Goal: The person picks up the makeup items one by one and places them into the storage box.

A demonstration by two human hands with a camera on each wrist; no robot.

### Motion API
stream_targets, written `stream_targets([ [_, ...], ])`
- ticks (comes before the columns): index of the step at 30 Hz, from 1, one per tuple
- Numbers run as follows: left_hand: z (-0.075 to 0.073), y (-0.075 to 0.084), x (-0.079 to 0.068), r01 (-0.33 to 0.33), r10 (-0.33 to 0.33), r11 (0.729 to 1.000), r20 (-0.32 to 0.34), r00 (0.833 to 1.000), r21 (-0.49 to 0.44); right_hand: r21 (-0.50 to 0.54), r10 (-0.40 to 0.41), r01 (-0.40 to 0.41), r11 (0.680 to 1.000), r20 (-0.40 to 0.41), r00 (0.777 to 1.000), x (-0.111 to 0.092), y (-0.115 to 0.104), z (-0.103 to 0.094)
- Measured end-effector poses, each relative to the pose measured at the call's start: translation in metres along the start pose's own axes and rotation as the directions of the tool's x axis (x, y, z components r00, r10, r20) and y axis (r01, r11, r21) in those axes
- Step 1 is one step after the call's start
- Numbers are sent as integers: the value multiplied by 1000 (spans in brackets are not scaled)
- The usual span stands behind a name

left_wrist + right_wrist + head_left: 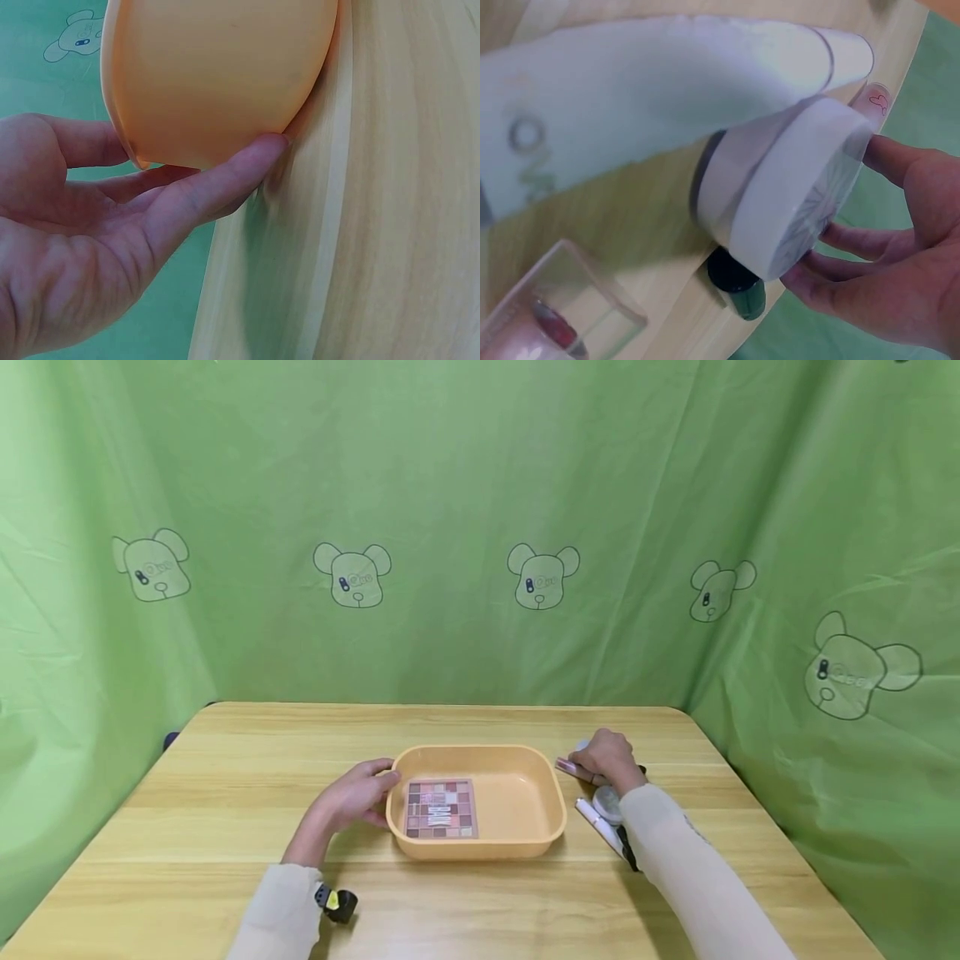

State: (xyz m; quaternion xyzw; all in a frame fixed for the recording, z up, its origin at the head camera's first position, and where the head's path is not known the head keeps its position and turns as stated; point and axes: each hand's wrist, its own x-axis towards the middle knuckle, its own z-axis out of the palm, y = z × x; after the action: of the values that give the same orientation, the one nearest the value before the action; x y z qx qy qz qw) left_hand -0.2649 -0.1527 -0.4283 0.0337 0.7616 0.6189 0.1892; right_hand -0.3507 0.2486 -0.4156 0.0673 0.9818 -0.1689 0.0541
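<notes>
A peach plastic tray (525,843) stands on the table, with an eyeshadow palette (441,810) lying flat in its left half. My left hand (363,793) grips the tray's left end, thumb on the rim and fingers low against the outer wall (217,82). To the tray's right, my right hand (611,756) reaches down among cosmetics, by a pinkish tube (576,769). In the right wrist view, a round white container (795,187) with a patterned lid hides its fingertips. A fingertip lies close to a pink piece with a heart mark (872,103).
A white tube (597,825) lies nearer me, beside the round container and a black item (627,850). A small dark green bottle (742,289) and a clear-ended item (577,300) show in the right wrist view. Green curtain (450,643) hangs behind the table.
</notes>
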Motion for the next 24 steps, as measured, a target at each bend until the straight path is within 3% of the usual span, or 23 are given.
stream_targets([
  [24, 1, 1, -1, -3, 3, 1000, -8, 1000, 7, 33, -1, 1, 999, -26, 1000, 0, 4, -3],
])
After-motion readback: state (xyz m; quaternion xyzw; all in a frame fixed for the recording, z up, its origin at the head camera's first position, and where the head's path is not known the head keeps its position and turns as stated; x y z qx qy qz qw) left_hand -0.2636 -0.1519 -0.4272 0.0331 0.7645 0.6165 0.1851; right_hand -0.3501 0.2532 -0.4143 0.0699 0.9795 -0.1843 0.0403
